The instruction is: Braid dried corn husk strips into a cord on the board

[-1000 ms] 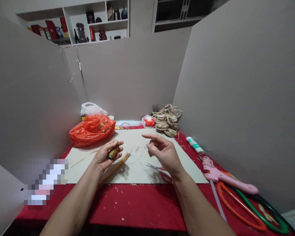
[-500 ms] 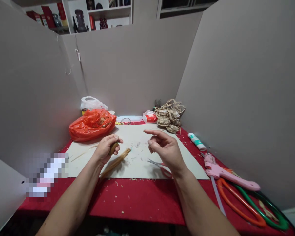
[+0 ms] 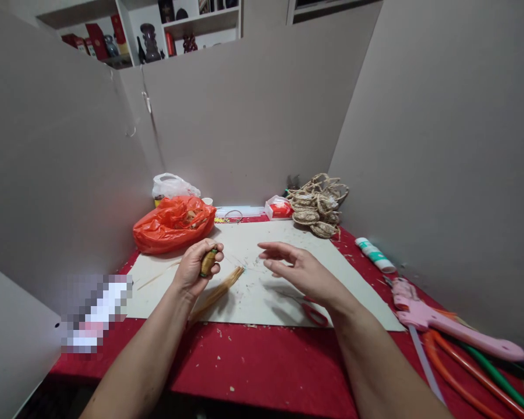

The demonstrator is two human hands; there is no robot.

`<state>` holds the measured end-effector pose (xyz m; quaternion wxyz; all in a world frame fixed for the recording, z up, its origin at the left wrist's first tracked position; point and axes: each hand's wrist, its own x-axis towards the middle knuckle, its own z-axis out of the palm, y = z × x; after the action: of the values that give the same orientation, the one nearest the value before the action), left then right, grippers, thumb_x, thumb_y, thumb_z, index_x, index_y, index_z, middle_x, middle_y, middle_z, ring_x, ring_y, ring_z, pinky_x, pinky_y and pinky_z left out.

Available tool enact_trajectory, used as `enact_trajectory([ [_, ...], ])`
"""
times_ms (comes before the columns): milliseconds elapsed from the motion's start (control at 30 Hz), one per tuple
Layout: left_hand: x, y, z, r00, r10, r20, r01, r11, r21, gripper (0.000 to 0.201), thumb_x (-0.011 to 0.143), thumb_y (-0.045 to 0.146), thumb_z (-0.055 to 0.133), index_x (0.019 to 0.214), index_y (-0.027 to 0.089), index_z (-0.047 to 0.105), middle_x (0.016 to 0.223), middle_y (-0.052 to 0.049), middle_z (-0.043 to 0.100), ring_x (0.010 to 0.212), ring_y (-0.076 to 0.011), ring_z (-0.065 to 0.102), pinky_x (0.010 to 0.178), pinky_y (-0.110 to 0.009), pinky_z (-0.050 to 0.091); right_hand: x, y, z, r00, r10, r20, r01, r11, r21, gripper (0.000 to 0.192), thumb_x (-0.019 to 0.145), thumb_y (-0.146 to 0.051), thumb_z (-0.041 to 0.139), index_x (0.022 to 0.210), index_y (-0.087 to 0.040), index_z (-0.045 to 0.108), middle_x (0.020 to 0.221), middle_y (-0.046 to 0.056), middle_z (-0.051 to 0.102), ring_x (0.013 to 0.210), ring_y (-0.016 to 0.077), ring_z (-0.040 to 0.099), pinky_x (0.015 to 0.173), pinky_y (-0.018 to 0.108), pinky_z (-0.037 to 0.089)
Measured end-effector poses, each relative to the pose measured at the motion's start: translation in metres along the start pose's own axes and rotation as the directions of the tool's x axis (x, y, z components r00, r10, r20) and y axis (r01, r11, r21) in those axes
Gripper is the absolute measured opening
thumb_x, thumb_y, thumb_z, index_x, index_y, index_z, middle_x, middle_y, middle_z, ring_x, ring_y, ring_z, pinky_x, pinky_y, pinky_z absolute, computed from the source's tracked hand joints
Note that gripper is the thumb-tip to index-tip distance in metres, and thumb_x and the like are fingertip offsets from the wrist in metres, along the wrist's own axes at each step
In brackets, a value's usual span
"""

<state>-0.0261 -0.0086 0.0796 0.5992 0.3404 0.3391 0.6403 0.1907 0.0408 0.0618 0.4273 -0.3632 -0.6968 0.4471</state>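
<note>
One small brown spool (image 3: 208, 262) with a green rim stands tilted in the left hand (image 3: 196, 266), pinched between the thumb and the curled fingers (image 3: 217, 260), its lower end sunk into the palm and its top poking out beside the fingertips. Just under that hand a bundle of thin straw strips (image 3: 218, 291) lies slanting on the pale mat (image 3: 253, 279), which covers the red worktop (image 3: 253, 366). The right hand (image 3: 299, 269) hovers apart from the spool, palm down, its fingers loosely spread and holding nothing; red-handled scissors (image 3: 311, 311) lie partly hidden beneath its wrist. Farther back sit an orange plastic bag (image 3: 173, 224) and a heap of woven straw pieces (image 3: 318, 203). Off to the right lie a glue stick (image 3: 374, 255) and a pink glue gun (image 3: 445, 329).
</note>
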Motion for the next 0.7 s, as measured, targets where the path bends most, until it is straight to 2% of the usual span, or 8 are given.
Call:
enact_trajectory([
  [100, -0.003, -0.001, 0.004, 1.000, 0.027, 0.014, -0.028, 0.995, 0.099, 0.019, 0.065, 0.023, 0.070, 0.067, 0.012, 0.054, 0.073, -0.001, 0.057, 0.053, -0.0050, 0.049, 0.036, -0.013, 0.032, 0.004, 0.005, -0.001, 0.975, -0.020, -0.221, 0.017, 1.000, -0.016, 0.045, 0.074, -0.037, 0.069, 0.115, -0.020, 0.064, 0.122, 0.013, 0.062, 0.112, 0.0264, 0.056, 0.093, 0.044, 0.046],
  [133, -0.003, -0.003, 0.006, 0.999, 0.027, 0.019, -0.029, 0.991, 0.130, 0.019, 0.065, 0.023, 0.069, 0.067, 0.012, 0.054, 0.072, -0.001, 0.057, 0.052, -0.0051, 0.049, 0.035, -0.013, 0.032, 0.004, 0.004, 0.001, 0.972, -0.021, -0.236, 0.029, 0.999, 0.034, 0.048, 0.075, -0.040, 0.067, 0.119, -0.021, 0.062, 0.126, 0.012, 0.059, 0.116, 0.0260, 0.054, 0.097, 0.045, 0.043],
  [167, -0.004, -0.005, 0.007, 0.999, 0.027, 0.026, -0.030, 0.987, 0.158, 0.018, 0.066, 0.023, 0.069, 0.066, 0.012, 0.054, 0.071, -0.001, 0.057, 0.051, -0.0052, 0.048, 0.035, -0.014, 0.032, 0.003, 0.003, 0.004, 0.979, -0.014, -0.204, 0.035, 0.994, 0.101, 0.049, 0.077, -0.041, 0.066, 0.122, -0.021, 0.059, 0.129, 0.012, 0.058, 0.119, 0.0251, 0.053, 0.099, 0.044, 0.042],
  [300, -0.006, -0.018, 0.013, 0.996, -0.009, 0.085, -0.012, 0.970, 0.241, 0.017, 0.069, 0.023, 0.067, 0.066, 0.013, 0.055, 0.068, -0.001, 0.058, 0.048, -0.0055, 0.049, 0.037, -0.015, 0.035, -0.006, -0.007, 0.027, 0.996, -0.001, 0.086, -0.025, 0.951, 0.309, 0.051, 0.074, -0.039, 0.069, 0.121, -0.021, 0.060, 0.125, 0.011, 0.060, 0.113, 0.0216, 0.057, 0.096, 0.037, 0.045],
  [400, -0.007, -0.026, 0.017, 0.993, -0.043, 0.113, 0.009, 0.958, 0.288, 0.019, 0.069, 0.027, 0.067, 0.066, 0.014, 0.055, 0.064, 0.000, 0.058, 0.045, -0.0059, 0.049, 0.037, -0.017, 0.037, -0.010, -0.014, 0.041, 0.954, -0.039, 0.297, -0.066, 0.940, 0.334, 0.041, 0.075, -0.036, 0.068, 0.111, -0.018, 0.065, 0.103, 0.008, 0.069, 0.086, 0.0171, 0.065, 0.077, 0.030, 0.052],
  [467, -0.008, -0.029, 0.019, 0.995, -0.034, 0.089, 0.003, 0.946, 0.325, 0.020, 0.068, 0.028, 0.068, 0.065, 0.014, 0.054, 0.063, 0.000, 0.059, 0.043, -0.0061, 0.049, 0.037, -0.018, 0.037, -0.011, -0.015, 0.043, 0.920, -0.051, 0.388, -0.074, 0.951, 0.301, 0.029, 0.080, -0.035, 0.061, 0.101, -0.017, 0.068, 0.086, 0.004, 0.069, 0.066, 0.0130, 0.061, 0.062, 0.025, 0.051],
  [533, -0.008, -0.029, 0.021, 0.999, -0.011, 0.049, -0.007, 0.938, 0.347, 0.021, 0.067, 0.029, 0.069, 0.065, 0.014, 0.054, 0.062, 0.001, 0.059, 0.042, -0.0060, 0.048, 0.036, -0.018, 0.036, -0.011, -0.014, 0.043, 0.920, -0.070, 0.387, -0.038, 0.964, 0.265, 0.024, 0.082, -0.035, 0.057, 0.091, -0.015, 0.069, 0.080, 0.003, 0.068, 0.062, 0.0119, 0.057, 0.060, 0.024, 0.048],
  [700, -0.008, -0.029, 0.021, 0.999, 0.010, 0.052, -0.026, 0.950, 0.312, 0.021, 0.068, 0.031, 0.069, 0.070, 0.015, 0.055, 0.061, 0.002, 0.057, 0.039, -0.0054, 0.047, 0.034, -0.017, 0.033, -0.012, -0.012, 0.045, 0.976, -0.095, 0.194, 0.075, 0.991, 0.110, 0.023, 0.083, -0.032, 0.054, 0.073, -0.016, 0.066, 0.068, 0.001, 0.065, 0.064, 0.0139, 0.055, 0.062, 0.024, 0.043],
])
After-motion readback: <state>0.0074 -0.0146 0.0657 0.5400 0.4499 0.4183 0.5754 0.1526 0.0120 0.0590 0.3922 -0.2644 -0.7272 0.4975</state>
